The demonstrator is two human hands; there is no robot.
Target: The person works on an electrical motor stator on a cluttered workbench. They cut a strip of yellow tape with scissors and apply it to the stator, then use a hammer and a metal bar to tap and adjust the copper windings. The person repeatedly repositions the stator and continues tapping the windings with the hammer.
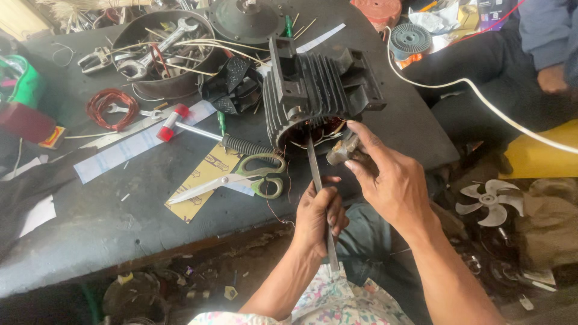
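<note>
At the left of the dark counter [90, 222] a coil of red wire [112, 108] is seen, then a red-headed hammer [198, 133] and green-handled scissors [241, 177]. Near the counter's front edge a finned motor housing [313, 96] lies on its side, its open end turned toward the person. A flat metal strip [319, 198] is gripped by the closed fingers of the left hand [316, 219], its long axis pointing up into that opening. Just right, a small brownish piece [344, 148] is pinched by the right hand [391, 180], the nearer to the opening.

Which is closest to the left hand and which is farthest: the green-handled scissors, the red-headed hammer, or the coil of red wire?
From the left hand:
1. Green-handled scissors, just to its left on the dark bench.
2. Red-headed hammer, farther left and up.
3. Coil of red wire, farthest, toward the bench's left end.
</note>
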